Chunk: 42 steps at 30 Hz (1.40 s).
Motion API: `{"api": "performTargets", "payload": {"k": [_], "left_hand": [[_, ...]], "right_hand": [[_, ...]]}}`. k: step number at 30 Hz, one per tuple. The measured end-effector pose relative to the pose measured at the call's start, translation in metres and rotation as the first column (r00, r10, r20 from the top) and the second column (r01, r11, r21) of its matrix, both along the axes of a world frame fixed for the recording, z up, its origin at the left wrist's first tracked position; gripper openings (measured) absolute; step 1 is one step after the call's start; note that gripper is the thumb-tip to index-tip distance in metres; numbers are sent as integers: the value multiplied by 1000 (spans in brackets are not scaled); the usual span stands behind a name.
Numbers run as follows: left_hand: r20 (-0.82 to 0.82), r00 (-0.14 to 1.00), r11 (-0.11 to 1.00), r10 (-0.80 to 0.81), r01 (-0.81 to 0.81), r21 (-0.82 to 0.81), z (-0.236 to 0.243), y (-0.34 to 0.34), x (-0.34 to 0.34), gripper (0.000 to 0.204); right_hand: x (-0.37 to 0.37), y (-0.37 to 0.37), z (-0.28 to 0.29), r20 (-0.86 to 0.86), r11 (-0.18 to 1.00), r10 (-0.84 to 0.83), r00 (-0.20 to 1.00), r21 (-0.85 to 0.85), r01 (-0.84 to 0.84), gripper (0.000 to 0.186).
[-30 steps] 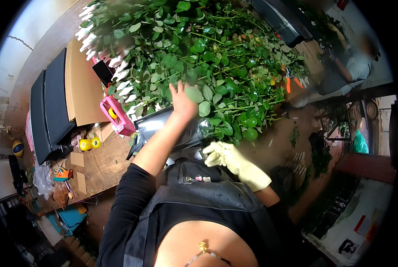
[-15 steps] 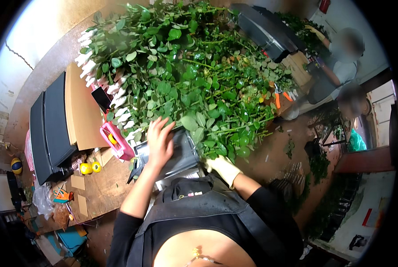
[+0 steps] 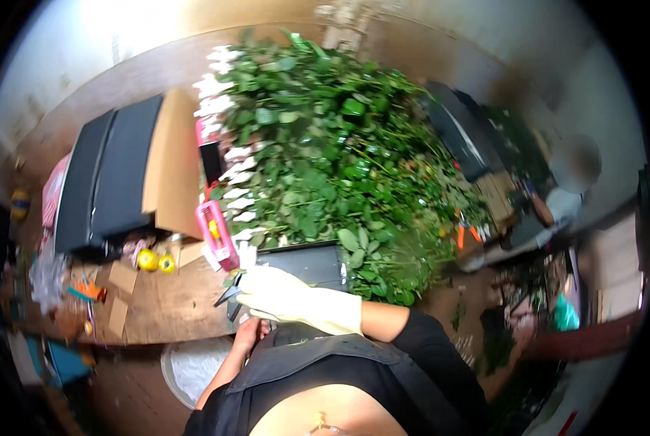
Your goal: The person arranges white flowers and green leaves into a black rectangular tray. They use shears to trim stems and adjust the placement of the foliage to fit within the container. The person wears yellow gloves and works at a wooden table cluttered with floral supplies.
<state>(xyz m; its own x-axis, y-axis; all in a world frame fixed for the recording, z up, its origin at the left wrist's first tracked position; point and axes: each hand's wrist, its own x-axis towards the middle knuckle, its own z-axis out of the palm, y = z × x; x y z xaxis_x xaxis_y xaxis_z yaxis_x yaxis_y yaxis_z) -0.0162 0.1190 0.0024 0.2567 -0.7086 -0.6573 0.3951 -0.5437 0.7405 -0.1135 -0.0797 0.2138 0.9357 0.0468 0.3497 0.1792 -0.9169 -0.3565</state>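
Observation:
My right hand (image 3: 296, 296), in a pale yellow glove, reaches left across the front of a black tray-like box (image 3: 303, 263). Its fingers are near a black angular piece (image 3: 228, 296) at the box's left end; motion blur hides whether they grip anything. My bare left hand (image 3: 248, 336) is lower, by the table's front edge and my dark apron (image 3: 318, 356). Its fingers are curled in, and what they may hold does not show. Beyond the box lies a large heap of green leafy stems (image 3: 332, 160), with white-wrapped ends (image 3: 238, 192) along its left side.
A pink holder (image 3: 216, 234) and a phone (image 3: 211, 161) stand left of the heap. Black boxes (image 3: 122, 174), yellow rolls (image 3: 148, 260) and cardboard pieces (image 3: 118, 317) occupy the table's left. Orange-handled cutters (image 3: 464, 234) lie right. A white tub (image 3: 187, 367) is below; another person (image 3: 557, 203) works right.
My left hand has left the box and dropped to the table's front edge, its fingers now curled. My gloved right hand has swung left across the box's front. The view has shifted too.

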Motion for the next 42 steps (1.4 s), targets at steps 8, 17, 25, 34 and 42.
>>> {"api": "performTargets", "payload": {"k": [8,17,25,34,42], "left_hand": [[124,966,972,226,-232,35,-27,62,3,39],[-82,995,874,-50,4,-485,67,-54,13,47],[-736,584,812,-344,-208,-545,139,-125,-8,61],[313,774,219,-550,495,-841,279,-148,-140,96],[748,524,-247,-408,725,-643,313,-107,-341,86]], "right_hand": [[47,6,-46,-684,882,127,718,-254,-398,44],[-15,-14,110,-586,933,-46,809,-314,-175,35],[-193,29,88,-305,378,-715,629,588,715,46],[-315,94,3,-355,-606,-753,554,702,-373,59],[-424,182,-16,-252,-362,-932,261,706,-609,59]]}}
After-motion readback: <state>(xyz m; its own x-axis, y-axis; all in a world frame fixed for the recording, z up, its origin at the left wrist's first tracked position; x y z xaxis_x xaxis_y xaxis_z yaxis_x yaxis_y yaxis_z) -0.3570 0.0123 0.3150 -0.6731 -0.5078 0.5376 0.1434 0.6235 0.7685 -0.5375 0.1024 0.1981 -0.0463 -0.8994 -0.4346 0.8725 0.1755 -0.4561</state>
